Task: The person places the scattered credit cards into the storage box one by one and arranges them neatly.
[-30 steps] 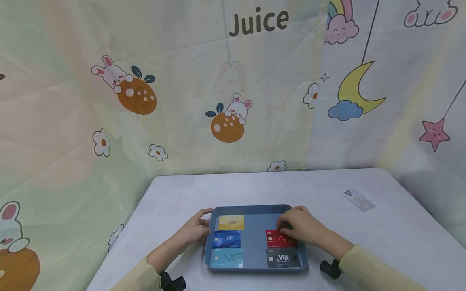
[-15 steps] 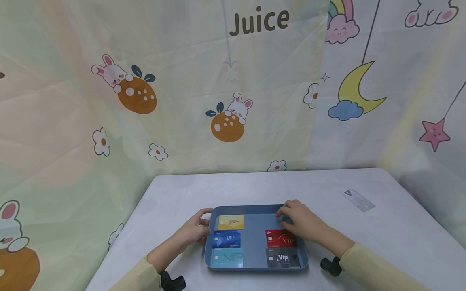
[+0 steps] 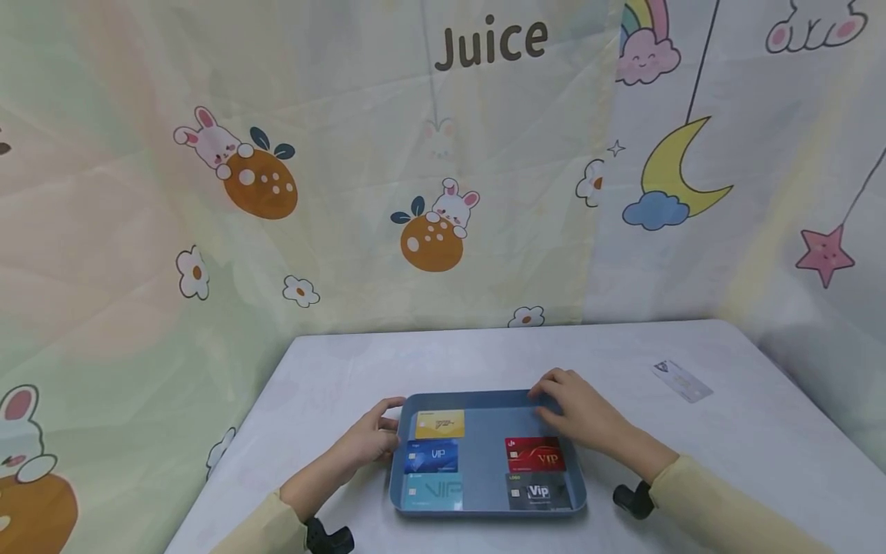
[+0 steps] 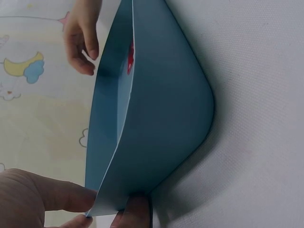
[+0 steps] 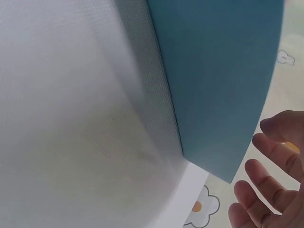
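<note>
A blue tray (image 3: 484, 454) lies on the table. Down its left side run a yellow card (image 3: 439, 424), a blue VIP card (image 3: 432, 455) and a pale teal VIP card (image 3: 433, 491). On its right side a red VIP card (image 3: 535, 454) sits behind a dark grey Vip card (image 3: 537, 491). My left hand (image 3: 374, 435) holds the tray's left rim near the back corner, thumb at the edge and a finger against the outer wall (image 4: 171, 95). My right hand (image 3: 574, 404) hovers around the back right corner, fingers loosely bent and parted, holding nothing; its fingertips (image 5: 254, 166) are right beside the rim.
A pale, see-through-looking card (image 3: 681, 381) lies on the white table (image 3: 360, 362), beyond the tray to the right. A printed cloth backdrop (image 3: 346, 231) hangs behind the table's far edge.
My right hand has drawn back from the red card toward the tray's back right corner, uncovering the card fully. The left hand and the tray have stayed in place.
</note>
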Available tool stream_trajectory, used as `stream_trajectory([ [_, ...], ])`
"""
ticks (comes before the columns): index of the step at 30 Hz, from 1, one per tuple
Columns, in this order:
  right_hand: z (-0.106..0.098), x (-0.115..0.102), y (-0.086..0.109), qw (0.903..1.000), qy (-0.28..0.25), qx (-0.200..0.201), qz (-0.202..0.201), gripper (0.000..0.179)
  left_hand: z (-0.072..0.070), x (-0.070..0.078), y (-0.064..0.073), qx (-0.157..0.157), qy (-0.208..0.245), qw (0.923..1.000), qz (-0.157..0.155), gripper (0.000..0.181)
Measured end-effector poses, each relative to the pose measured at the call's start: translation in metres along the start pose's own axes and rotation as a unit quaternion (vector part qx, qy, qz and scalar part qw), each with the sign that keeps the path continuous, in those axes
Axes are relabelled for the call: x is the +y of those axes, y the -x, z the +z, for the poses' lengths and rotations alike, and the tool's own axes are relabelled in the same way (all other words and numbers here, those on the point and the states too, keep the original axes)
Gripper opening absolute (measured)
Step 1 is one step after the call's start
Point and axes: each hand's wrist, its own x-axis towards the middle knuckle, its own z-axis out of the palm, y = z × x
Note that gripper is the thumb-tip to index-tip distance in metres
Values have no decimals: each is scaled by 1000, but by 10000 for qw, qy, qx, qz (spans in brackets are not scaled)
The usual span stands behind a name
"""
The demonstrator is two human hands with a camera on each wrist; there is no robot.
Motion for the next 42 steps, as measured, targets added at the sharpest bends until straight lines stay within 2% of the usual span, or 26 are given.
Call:
stream_trajectory([
  [8,-3,17,-3,9994,132,149,294,19,-1,0,0,-1,-16,10000,3,74],
  [12,-5,31,-3,9984,214,195,488,18,-1,1,1,21,-39,10000,-24,73],
  [19,-8,64,-2,9971,358,372,553,17,-1,1,3,36,-51,10000,-8,73],
  [25,-18,93,-3,9952,521,157,809,20,-1,0,2,45,-41,10000,3,73],
  [35,-46,136,5,9898,640,-217,1252,29,-2,0,3,33,-29,10000,31,73],
  [42,-49,168,16,9860,793,-264,1441,33,-1,0,3,22,-11,10000,40,73],
])
